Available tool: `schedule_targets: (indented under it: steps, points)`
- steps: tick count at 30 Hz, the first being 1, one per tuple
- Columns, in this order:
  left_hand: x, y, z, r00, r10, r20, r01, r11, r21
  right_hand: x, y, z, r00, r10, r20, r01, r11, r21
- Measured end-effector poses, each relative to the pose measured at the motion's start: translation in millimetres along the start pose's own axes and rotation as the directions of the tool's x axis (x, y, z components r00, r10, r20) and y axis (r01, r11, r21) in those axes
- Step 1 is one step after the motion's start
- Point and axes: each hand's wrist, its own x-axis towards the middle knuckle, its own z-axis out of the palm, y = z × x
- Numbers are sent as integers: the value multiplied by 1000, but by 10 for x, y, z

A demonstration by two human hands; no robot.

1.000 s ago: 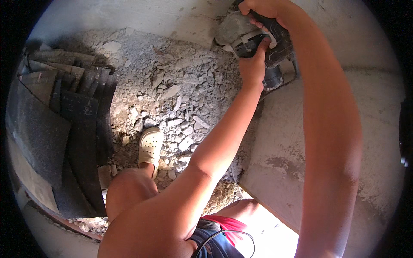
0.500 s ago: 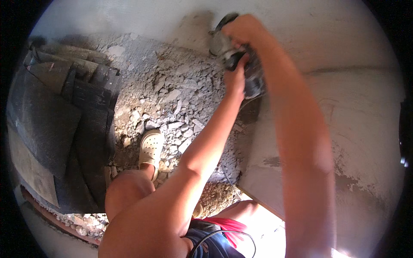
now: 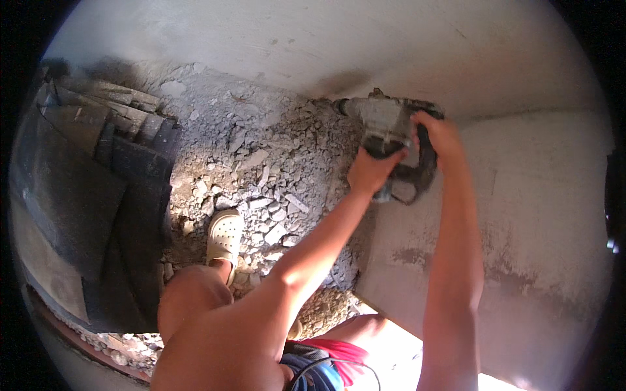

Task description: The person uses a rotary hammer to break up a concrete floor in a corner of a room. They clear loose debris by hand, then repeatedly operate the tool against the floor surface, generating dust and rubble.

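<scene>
A dusty grey and black rotary hammer drill point(image 3: 385, 116) is held across the corner where the rubble meets the walls. Its nose points left; the tip of its bit cannot be made out. My right hand point(image 3: 442, 135) is closed on the black rear handle. Lower down, my left hand point(image 3: 375, 171) grips the black part on the near side of the body, thumb stretched along it. Grey rubble point(image 3: 261, 159) of broken stones and dust lies to the left of the tool.
Dark sheets and boards point(image 3: 140, 176) are stacked at the left. A pale wall point(image 3: 261, 39) runs along the back, and a plastered wall point(image 3: 521, 215) rises at the right. My foot in a beige clog point(image 3: 225, 234) stands on the stones. A thin black cable point(image 3: 352, 360) crosses my lap.
The drill has swung from pointing up and away to lying sideways, nose left. Both hands moved with it, the right one down and to the right, nearer to me.
</scene>
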Motion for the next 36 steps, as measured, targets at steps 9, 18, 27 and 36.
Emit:
schedule_targets:
  steps: [9,18,27,36]
  points:
    - [-1017,-491,456,933,172,-316,-325,782,-531,-1034,-148,-46,952,-238,195,290,904,-315]
    - [-741,-444,318,974,219,-60,-224,969,-101,-997,248,-231,988,-92,-126,90,996,-24]
    - [-160,-430,228,997,77,-29,-72,985,157,94,697,-237,988,145,48,-150,981,124]
    - [153,-262,141,1000,1,2,-1,983,183,474,522,-134,976,184,120,-199,971,135]
